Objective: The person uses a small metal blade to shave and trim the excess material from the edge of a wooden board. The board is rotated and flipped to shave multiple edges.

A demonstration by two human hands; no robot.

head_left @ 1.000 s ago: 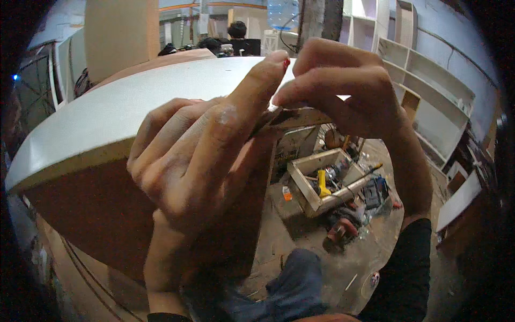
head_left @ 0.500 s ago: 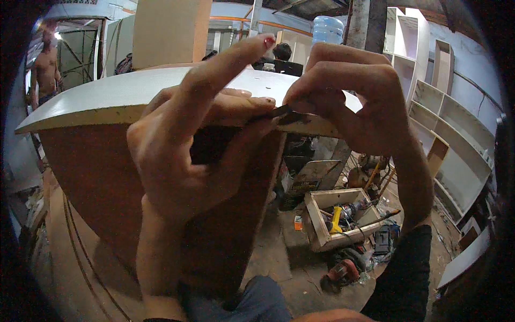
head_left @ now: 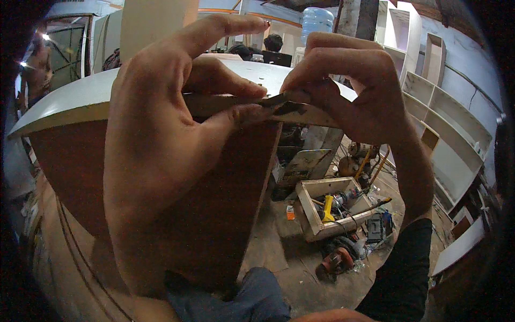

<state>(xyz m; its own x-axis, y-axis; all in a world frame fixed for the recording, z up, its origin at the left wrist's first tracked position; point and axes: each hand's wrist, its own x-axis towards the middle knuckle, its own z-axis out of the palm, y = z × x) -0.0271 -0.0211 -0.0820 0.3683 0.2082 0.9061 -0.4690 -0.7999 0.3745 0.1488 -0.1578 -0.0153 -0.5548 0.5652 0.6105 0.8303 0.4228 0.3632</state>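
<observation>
fingers (head_left: 332, 58) of right hand (head_left: 375, 102) pinching dark sliver (head_left: 277, 100), left hand (head_left: 153, 129) at its other end, grip unclear

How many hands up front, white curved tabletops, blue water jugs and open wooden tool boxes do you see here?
Hands: 2 (left hand, right hand)
White curved tabletop: 1
Blue water jug: 1
Open wooden tool box: 1
Total: 5

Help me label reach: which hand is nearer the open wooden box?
Right. The right hand is above the open wooden box in the picture; the left hand is farther off, up and left.
</observation>
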